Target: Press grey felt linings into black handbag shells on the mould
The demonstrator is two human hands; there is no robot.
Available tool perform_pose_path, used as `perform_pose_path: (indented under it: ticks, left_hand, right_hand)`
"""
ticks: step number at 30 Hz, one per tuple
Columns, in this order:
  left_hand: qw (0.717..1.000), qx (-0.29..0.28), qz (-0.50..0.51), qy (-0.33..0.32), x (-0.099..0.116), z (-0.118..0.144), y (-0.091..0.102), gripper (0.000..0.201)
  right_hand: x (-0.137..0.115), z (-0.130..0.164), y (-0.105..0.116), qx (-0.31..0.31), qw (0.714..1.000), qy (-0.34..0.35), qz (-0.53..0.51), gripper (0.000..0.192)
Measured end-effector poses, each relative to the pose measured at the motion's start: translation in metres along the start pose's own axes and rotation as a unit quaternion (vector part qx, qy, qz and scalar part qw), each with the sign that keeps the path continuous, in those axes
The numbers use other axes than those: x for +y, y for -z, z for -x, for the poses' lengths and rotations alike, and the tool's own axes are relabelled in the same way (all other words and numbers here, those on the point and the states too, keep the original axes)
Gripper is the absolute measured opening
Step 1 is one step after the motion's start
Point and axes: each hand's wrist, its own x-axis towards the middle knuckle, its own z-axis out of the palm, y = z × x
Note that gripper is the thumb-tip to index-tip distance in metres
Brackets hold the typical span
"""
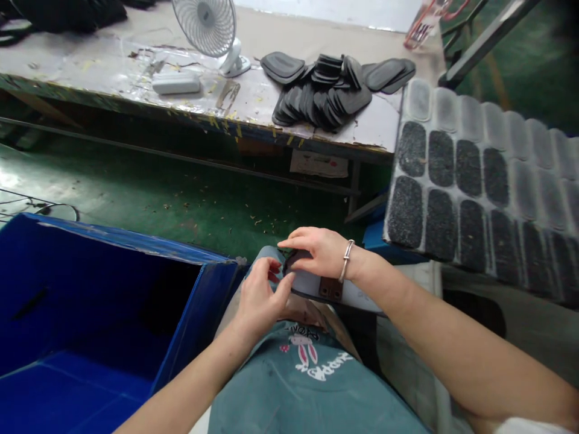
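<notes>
Over my lap I hold a flat grey piece (pixel 312 284) with a dark rim and a brown patch. My right hand (pixel 316 250), with a silver bracelet at the wrist, lies on top of its far end and presses a small black pad (pixel 296 260) against it. My left hand (pixel 261 292) pinches the near left edge of the grey piece with thumb and fingers. Both hands touch the same piece, just above my teal shirt.
An open blue box (pixel 90 301) stands at my left. A board of grey and black oval pads (pixel 474 181) lies at my right. On the worn bench ahead rest a heap of black pads (pixel 330 90), a small white fan (pixel 212 33) and a white block (pixel 176 84).
</notes>
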Motion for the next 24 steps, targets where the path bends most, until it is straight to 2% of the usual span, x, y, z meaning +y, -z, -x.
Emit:
perform_pose_path:
  ticks: [4,6,10,17,20,24]
  left_hand:
    - [0.992,-0.072,-0.104,-0.017,0.009,-0.009,0.015,0.03]
    - [0.983,-0.105,-0.148,-0.018,0.013,-0.016,0.019,0.033]
    - [0.971,-0.146,-0.189,-0.027,0.016,-0.028,0.022,0.036]
    - [0.975,-0.189,-0.114,-0.024,0.005,-0.038,0.021,0.035]
    - [0.98,-0.187,-0.065,-0.011,0.0,-0.037,0.019,0.038]
    - [0.983,-0.18,-0.021,0.007,-0.003,-0.032,0.017,0.039]
  right_hand:
    - [0.003,-0.011,-0.005,-0.103,0.987,-0.125,-0.006,0.067]
    - [0.003,-0.014,-0.005,-0.132,0.978,-0.162,-0.005,0.065]
    - [-0.001,-0.02,-0.004,-0.16,0.969,-0.186,0.02,0.054]
    - [-0.011,-0.025,0.003,-0.192,0.955,-0.223,0.023,0.049]
    - [-0.014,-0.025,0.005,-0.203,0.951,-0.232,0.016,0.046]
    - [-0.01,-0.024,0.0,-0.179,0.959,-0.219,0.016,0.048]
